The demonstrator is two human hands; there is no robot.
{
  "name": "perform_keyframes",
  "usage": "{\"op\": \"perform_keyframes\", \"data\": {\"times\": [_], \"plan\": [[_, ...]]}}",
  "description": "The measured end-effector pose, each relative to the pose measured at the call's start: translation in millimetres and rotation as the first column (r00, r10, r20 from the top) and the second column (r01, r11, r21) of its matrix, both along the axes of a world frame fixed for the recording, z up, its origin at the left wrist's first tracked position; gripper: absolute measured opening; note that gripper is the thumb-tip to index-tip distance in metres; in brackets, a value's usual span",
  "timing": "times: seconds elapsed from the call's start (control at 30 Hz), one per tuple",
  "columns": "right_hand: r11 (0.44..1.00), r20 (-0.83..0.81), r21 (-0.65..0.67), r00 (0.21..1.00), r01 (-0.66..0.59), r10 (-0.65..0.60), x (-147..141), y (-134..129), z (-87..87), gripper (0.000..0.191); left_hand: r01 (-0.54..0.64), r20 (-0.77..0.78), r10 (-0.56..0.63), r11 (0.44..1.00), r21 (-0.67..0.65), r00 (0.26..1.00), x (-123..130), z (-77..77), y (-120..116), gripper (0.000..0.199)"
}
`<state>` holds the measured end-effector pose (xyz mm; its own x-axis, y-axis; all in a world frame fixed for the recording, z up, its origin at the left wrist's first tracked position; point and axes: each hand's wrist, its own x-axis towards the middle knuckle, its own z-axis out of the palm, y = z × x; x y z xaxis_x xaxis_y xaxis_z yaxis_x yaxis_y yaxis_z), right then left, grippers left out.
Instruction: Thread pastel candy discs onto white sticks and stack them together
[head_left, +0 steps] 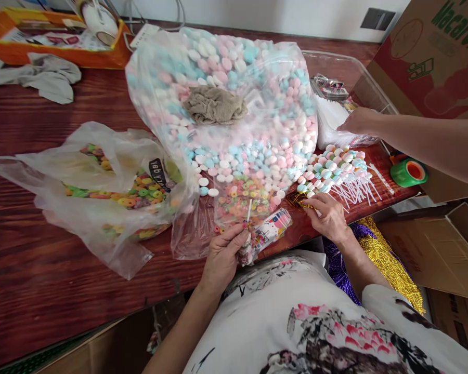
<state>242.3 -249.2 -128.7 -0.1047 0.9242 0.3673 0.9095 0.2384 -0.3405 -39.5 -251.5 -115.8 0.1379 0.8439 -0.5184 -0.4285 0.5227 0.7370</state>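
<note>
My left hand [224,254] is closed, pinching a small clear candy packet [246,253] by its gathered top, from which a white stick [250,210] pokes up. Just right of that packet, printed clear bags [273,228] lie near the table edge. My right hand [329,215] has its fingers together on a bunch of gold twist ties [296,200] at the table's front. Behind it sit rows of pastel candies on sticks [331,169], their white sticks [356,189] pointing toward me. Loose ring candies [244,195] in clear plastic lie beyond my left hand.
A large clear bag of pastel candies [234,150] with a brown cloth [216,105] on top fills the middle. Left is a bag of ring candies [140,192]. Another person's hand [359,123] reaches into a clear tub [359,62]. Green tape [403,174] stands right.
</note>
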Motion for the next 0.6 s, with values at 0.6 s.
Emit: {"op": "perform_keyframes", "data": {"times": [0.6], "plan": [[0.97, 0.21, -0.175, 0.969, 0.169, -0.131, -21, 31, -18.5, 0.021, -0.039, -0.032, 0.038, 0.998, -0.052, 0.999, -5, -7.6, 4, 0.036]]}}
